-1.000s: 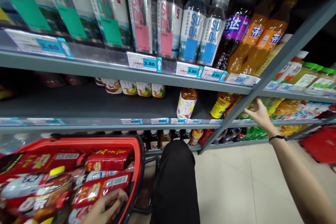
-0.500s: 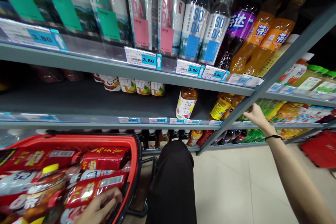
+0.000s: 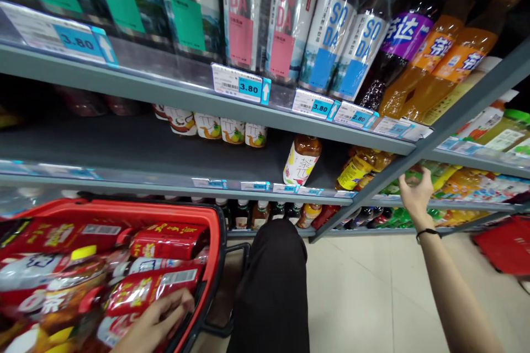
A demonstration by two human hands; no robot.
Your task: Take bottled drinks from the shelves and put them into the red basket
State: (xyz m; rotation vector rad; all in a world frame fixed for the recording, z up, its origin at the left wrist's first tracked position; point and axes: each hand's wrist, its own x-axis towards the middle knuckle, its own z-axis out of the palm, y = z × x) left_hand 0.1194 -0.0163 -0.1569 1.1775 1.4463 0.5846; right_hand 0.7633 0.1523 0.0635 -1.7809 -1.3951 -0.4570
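Observation:
My left hand [image 3: 159, 317] is inside the red shopping basket [image 3: 218, 248], near its right wall. Its fingers are loosely bent and apart, holding nothing visible, beside a red-labelled bottle [image 3: 141, 289]. Another red bottle [image 3: 168, 241] and a yellow-capped tea bottle [image 3: 78, 281] lie in the basket. At the lower shelf past the slanting post, my right hand [image 3: 416, 193] has its thumb and fingers spread, with a gap between them. Green bottles [image 3: 441, 174] are just behind it; whether the fingertips touch one I cannot tell.
A grey shelf post [image 3: 385, 176] stands left of my right hand. A tea bottle [image 3: 303, 161] stands on the middle shelf, and soda bottles [image 3: 284, 27] line the upper one. My knee [image 3: 275, 281] is between basket and floor. Another red basket [image 3: 503, 245] sits at right.
My right hand has shifted a little right, away from the post, and its thumb and fingers now show apart. The view has turned slightly. My left hand stays in the basket.

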